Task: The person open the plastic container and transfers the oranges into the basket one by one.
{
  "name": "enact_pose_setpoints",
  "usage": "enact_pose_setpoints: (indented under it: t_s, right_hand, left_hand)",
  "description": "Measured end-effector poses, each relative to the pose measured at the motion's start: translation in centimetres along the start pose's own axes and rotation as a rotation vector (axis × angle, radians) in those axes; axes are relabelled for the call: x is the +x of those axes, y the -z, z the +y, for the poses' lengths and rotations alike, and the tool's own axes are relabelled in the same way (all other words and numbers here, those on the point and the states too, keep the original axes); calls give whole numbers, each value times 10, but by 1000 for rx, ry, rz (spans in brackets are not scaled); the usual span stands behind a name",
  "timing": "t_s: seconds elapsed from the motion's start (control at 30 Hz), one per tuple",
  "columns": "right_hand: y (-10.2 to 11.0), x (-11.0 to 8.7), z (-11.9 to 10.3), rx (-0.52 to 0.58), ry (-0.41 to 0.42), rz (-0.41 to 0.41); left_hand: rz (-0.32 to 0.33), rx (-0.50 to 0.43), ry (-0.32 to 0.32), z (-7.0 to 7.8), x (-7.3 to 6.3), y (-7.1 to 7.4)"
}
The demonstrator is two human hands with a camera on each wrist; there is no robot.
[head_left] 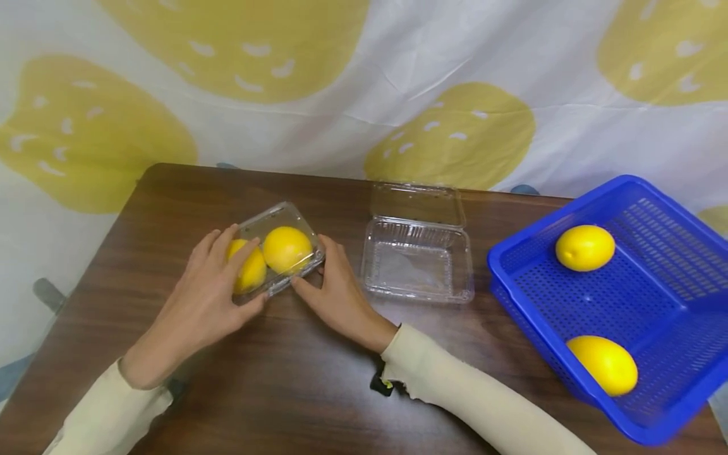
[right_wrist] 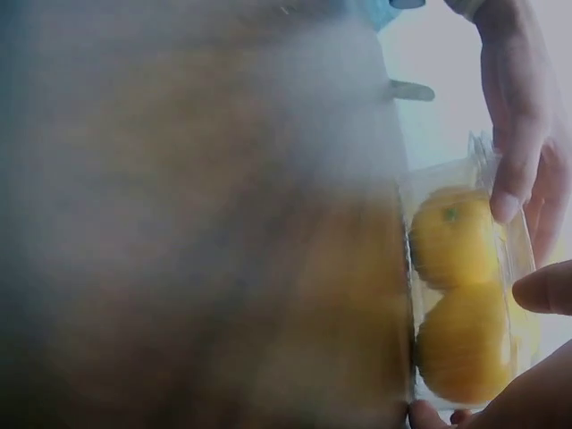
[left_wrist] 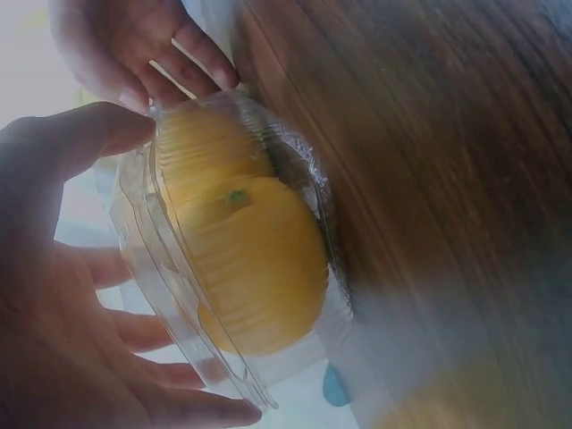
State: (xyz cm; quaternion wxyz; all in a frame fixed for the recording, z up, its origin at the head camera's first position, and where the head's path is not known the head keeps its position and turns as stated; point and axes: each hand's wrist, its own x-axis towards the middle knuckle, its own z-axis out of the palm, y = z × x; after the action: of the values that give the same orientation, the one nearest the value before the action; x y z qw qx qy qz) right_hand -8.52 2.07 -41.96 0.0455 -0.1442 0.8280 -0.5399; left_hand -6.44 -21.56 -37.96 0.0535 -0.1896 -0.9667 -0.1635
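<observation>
A lidded clear plastic clamshell box [head_left: 267, 222] with two yellow lemons [head_left: 287, 250] inside sits on the left half of the table. My left hand [head_left: 207, 291] grips it from the left, fingers spread over the lid and thumb at the front edge. At the right end, my right hand [head_left: 337, 284] holds the box, its thumb on the front corner and its fingers round the far side. The left wrist view shows the lemons [left_wrist: 259, 268] through the ribbed wall, with the left thumb and fingers along the lid's rim. Both hands appear around the box in the right wrist view.
A second clear clamshell box [head_left: 418, 262] stands with its lid raised, just right of my right hand. Further right is a blue plastic basket [head_left: 617, 253] holding two lemons [head_left: 586, 248]. Behind the brown wooden table [head_left: 318, 392] hangs a patterned white and yellow cloth [head_left: 318, 139].
</observation>
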Motion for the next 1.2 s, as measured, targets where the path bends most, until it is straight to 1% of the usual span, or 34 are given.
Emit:
enact_pose_setpoints:
  t_s: [0.2,0.37,0.6,0.8,1.03,1.17,1.2]
  right_hand:
    - [-1,-11,5,55,0,28]
    - [-1,-17,9,66,5,64]
    - [4,-26,7,96,-45,84]
    - [7,-32,11,99,-45,123]
    - [14,-41,13,109,-77,146]
    - [17,-46,18,92,-49,158]
    - [17,-47,24,71,-32,166]
  left_hand:
    - [-9,-10,-39,3,0,-4]
    - [-8,-21,-68,6,1,-7]
    - [-3,-37,-103,11,2,-10]
    - [16,-33,-146,14,4,-14]
    - [-10,-53,-177,19,9,-18]
    - [-21,-71,-197,21,10,-21]
    - [-23,-76,-204,22,10,-22]
